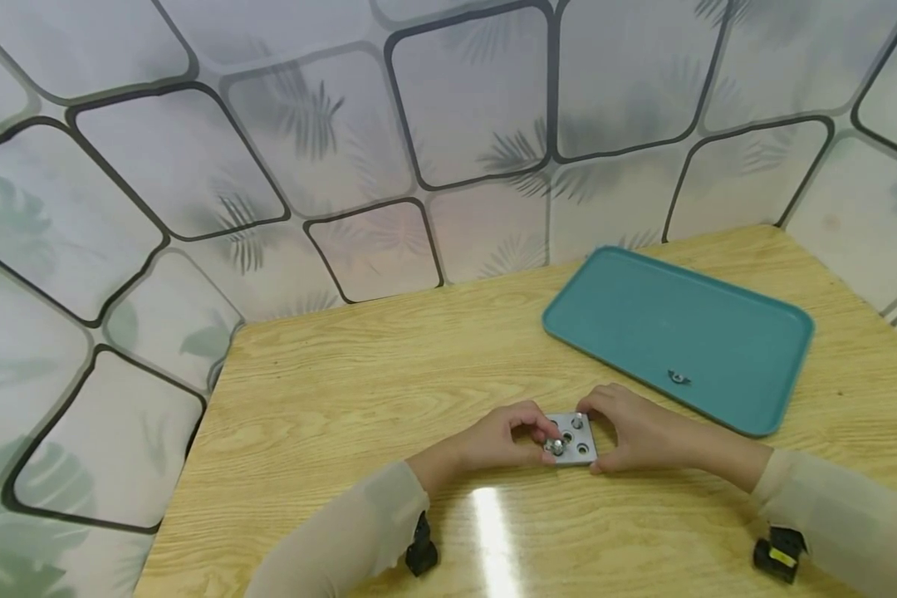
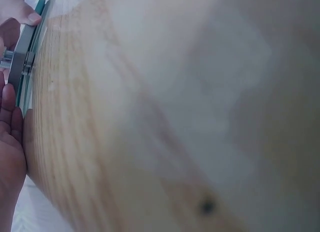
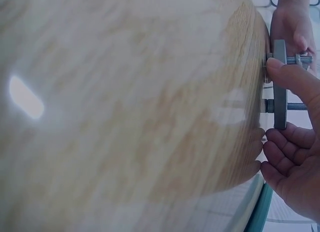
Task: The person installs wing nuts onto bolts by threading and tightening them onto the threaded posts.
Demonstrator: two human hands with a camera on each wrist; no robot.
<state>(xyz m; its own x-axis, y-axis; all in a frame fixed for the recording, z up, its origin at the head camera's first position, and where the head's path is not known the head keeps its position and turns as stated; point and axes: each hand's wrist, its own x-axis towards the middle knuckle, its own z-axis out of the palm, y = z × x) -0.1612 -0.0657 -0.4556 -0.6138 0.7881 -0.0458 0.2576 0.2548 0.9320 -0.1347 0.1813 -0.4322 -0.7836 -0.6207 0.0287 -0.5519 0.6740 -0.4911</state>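
A small grey metal plate with several holes lies level, close over the table, on bolt heads that show beneath it. One bolt stands upright near its far right corner. On a second bolt at the near left corner sits a wing nut. My left hand pinches around this wing nut with curled fingers and thumb. My right hand grips the plate's right side, its thumb at the near edge and fingertips at the far corner. In the left wrist view the bolt threads point away from the plate.
A teal tray lies at the right, behind my right hand, with one loose wing nut near its front edge. The wood-grain table meets a patterned curtain at the back and left.
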